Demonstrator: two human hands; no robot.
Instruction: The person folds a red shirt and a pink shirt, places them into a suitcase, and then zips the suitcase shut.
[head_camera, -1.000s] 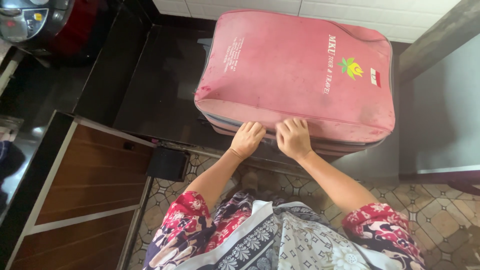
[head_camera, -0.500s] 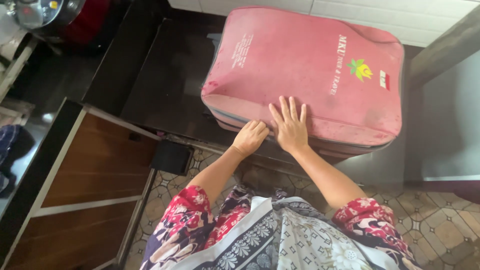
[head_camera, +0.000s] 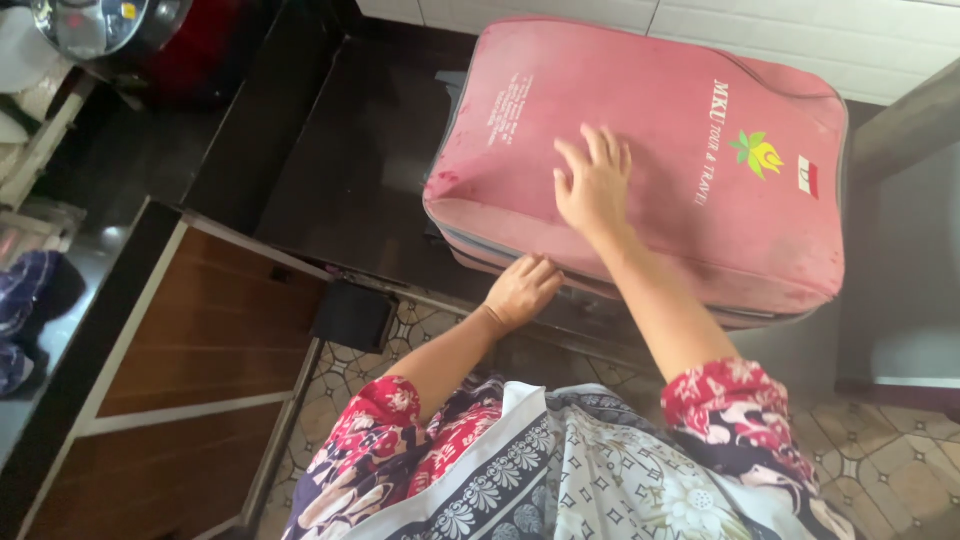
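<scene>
Pink suitcase on dark counter, near edge. Right hand spread flat on lid; left hand curled at front seam, grip hidden.

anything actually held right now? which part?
Left hand grips the pink suitcase at its near front edge; right hand lies flat on top, gripping nothing.

- The pink suitcase fills most of the dark table; bare tabletop lies open to the suitcase's left.
- Behind the suitcase, the white tiled wall closes off passage.
- Right of the suitcase, a grey chair stands close.
- Left of the suitcase and nearer, a brown cabinet blocks the way.
- In front of the suitcase, tiled floor lies open.
</scene>
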